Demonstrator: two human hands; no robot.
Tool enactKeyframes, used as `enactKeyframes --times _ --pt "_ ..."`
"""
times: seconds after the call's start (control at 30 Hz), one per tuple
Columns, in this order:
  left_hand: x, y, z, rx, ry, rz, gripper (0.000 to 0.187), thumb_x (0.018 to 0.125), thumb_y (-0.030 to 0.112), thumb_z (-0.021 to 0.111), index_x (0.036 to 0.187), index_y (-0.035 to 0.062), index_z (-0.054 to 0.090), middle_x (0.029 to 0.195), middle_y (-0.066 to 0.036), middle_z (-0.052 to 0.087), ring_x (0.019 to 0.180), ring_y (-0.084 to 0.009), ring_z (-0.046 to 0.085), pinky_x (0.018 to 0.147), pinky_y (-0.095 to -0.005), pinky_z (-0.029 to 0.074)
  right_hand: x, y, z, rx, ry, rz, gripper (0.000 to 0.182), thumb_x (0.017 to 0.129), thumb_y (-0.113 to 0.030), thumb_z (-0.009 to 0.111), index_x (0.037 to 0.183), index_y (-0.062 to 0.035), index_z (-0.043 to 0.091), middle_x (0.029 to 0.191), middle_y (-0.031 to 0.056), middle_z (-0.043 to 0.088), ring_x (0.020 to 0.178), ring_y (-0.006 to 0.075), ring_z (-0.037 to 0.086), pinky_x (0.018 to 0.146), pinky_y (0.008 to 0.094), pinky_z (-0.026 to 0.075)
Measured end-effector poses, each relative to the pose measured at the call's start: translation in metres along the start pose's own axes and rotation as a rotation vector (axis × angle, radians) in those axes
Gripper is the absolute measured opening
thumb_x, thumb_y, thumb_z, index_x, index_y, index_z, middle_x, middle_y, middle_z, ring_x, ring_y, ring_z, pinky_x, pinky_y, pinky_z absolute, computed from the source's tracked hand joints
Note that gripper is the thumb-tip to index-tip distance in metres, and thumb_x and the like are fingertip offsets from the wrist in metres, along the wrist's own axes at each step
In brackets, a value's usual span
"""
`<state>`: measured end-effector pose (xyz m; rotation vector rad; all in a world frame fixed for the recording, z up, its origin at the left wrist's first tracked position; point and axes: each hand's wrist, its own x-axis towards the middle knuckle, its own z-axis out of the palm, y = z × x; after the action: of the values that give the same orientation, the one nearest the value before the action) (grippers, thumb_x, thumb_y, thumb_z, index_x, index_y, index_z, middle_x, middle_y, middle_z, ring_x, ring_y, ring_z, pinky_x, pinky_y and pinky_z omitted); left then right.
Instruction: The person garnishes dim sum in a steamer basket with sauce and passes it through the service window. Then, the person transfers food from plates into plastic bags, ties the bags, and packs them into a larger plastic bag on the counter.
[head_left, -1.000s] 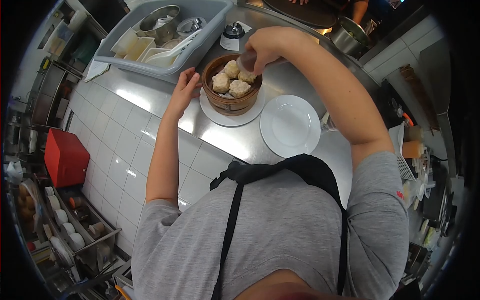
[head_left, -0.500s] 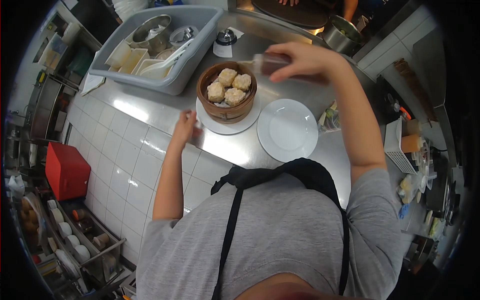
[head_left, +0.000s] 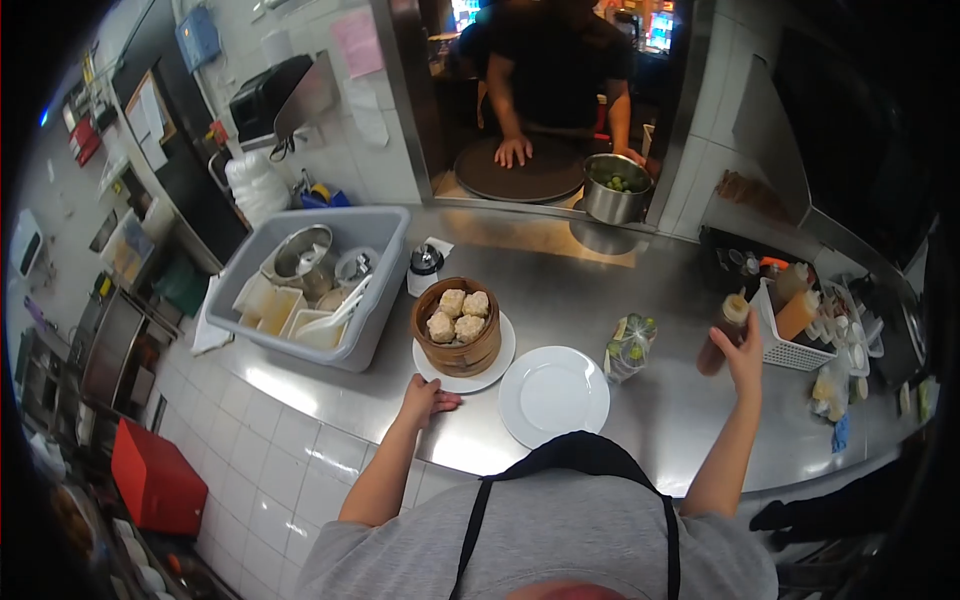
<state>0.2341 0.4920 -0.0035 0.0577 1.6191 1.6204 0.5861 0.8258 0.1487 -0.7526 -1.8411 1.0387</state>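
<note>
A bamboo steamer (head_left: 458, 345) with several dumplings (head_left: 457, 314) stands on a white plate (head_left: 467, 378) on the steel counter (head_left: 560, 270). My left hand (head_left: 424, 399) rests flat on the counter just in front of that plate, holding nothing. My right hand (head_left: 745, 363) is far out to the right, gripping a dark sauce squeeze bottle (head_left: 722, 332) upright beside a white basket (head_left: 788, 342). An empty white plate (head_left: 553, 396) lies between my hands.
A grey bus tub (head_left: 372, 290) of dirty dishes stands left of the steamer. A small wrapped packet (head_left: 629, 347) lies right of the empty plate. Orange sauce bottles (head_left: 797, 302) stand in the basket. Another person leans on a round tray (head_left: 530, 168) at the pass window beside a metal pot (head_left: 612, 188).
My right hand carried the sauce bottle from above the dumplings out to the right by the basket. My left hand left the steamer's side and came down onto the counter. My view has lifted.
</note>
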Motion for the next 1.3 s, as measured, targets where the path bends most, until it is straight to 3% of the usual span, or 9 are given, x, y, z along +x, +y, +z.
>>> enactKeyframes --times 0.17,0.37,0.7,0.8,0.87,0.9,1.03,1.17,1.3 --pt "0.059 0.011 0.033 -0.055 -0.163 0.003 0.033 0.086 0.003 0.036 0.116 -0.0058 0.026 0.104 -0.025 0.051 0.087 -0.0339 0.059 0.066 -0.0372 0.054 -0.047 0.067 -0.044 -0.251 0.329 0.071 0.051 0.065 -0.016 0.071 0.107 -0.0039 0.045 0.097 0.0086 0.054 0.093 0.019 0.051 0.081 0.0301 0.039" --pt "0.131 0.038 0.085 -0.198 -0.136 -0.097 0.035 0.084 -0.005 0.029 0.118 -0.0064 0.025 0.111 -0.025 0.044 0.099 -0.0344 0.053 0.077 -0.04 0.052 -0.078 0.122 -0.065 -0.335 0.606 0.059 0.055 0.065 -0.02 0.073 0.109 -0.0037 0.043 0.101 0.0103 0.052 0.095 0.0208 0.05 0.081 0.031 0.039" --pt "0.141 0.06 0.136 -0.24 -0.188 -0.072 0.024 0.087 0.004 0.034 0.109 -0.0038 0.038 0.105 -0.015 0.052 0.093 -0.023 0.056 0.076 -0.0352 0.05 -0.076 0.137 -0.084 -0.201 0.528 0.139 0.063 0.068 -0.023 0.072 0.116 -0.003 0.038 0.112 0.0122 0.047 0.101 0.0237 0.047 0.085 0.0344 0.038" --pt "0.099 0.06 0.135 -0.287 -0.368 -0.06 0.024 0.089 0.014 0.04 0.107 -0.0005 0.043 0.102 -0.011 0.055 0.094 -0.0195 0.055 0.078 -0.033 0.048 -0.078 0.128 -0.085 -0.137 0.679 0.021 0.061 0.071 -0.021 0.069 0.12 -0.0041 0.037 0.12 0.0124 0.04 0.11 0.023 0.041 0.088 0.0365 0.036" --pt "0.032 0.068 0.137 -0.39 -0.482 -0.043 0.027 0.089 0.02 0.043 0.111 0.0042 0.044 0.102 -0.01 0.055 0.093 -0.018 0.054 0.079 -0.0324 0.047 -0.077 0.092 -0.098 -0.347 0.869 -0.118 0.054 0.076 -0.017 0.064 0.121 -0.005 0.036 0.125 0.0118 0.034 0.116 0.0237 0.035 0.091 0.0372 0.034" --pt "0.011 0.066 0.134 -0.409 -0.47 -0.03 0.027 0.089 0.02 0.043 0.111 0.0042 0.044 0.102 -0.01 0.055 0.093 -0.018 0.054 0.079 -0.0324 0.047 -0.066 0.07 -0.099 -0.339 0.85 -0.134 0.054 0.076 -0.017 0.064 0.121 -0.005 0.036 0.125 0.0118 0.034 0.116 0.0237 0.035 0.091 0.0372 0.034" --pt "-0.043 0.081 0.106 -0.408 -0.508 0.078 0.034 0.088 0.025 0.046 0.117 0.0088 0.042 0.1 -0.008 0.056 0.09 -0.0161 0.055 0.077 -0.0306 0.046 -0.003 -0.011 -0.069 -0.365 0.659 -0.684 0.038 0.079 -0.018 0.059 0.112 -0.0048 0.046 0.122 0.0119 0.034 0.113 0.0246 0.037 0.093 0.0358 0.033" --pt "-0.081 0.142 0.071 -0.359 -0.455 0.374 0.036 0.087 0.024 0.047 0.119 0.0067 0.042 0.093 -0.005 0.058 0.08 -0.0141 0.057 0.069 -0.0272 0.048 0.054 -0.105 0.038 -0.161 0.42 -0.931 0.024 0.073 -0.016 0.064 0.095 -0.006 0.058 0.117 0.0107 0.041 0.111 0.0242 0.039 0.092 0.0335 0.034" --pt "-0.087 0.205 0.025 -0.165 -0.49 0.61 0.037 0.087 0.023 0.047 0.119 0.0054 0.04 0.089 -0.007 0.057 0.078 -0.0132 0.057 0.067 -0.0255 0.047 0.128 -0.194 0.158 -0.331 0.26 -1.373 0.023 0.067 -0.015 0.068 0.088 -0.0106 0.06 0.113 0.007 0.049 0.107 0.0267 0.043 0.085 0.0349 0.037"
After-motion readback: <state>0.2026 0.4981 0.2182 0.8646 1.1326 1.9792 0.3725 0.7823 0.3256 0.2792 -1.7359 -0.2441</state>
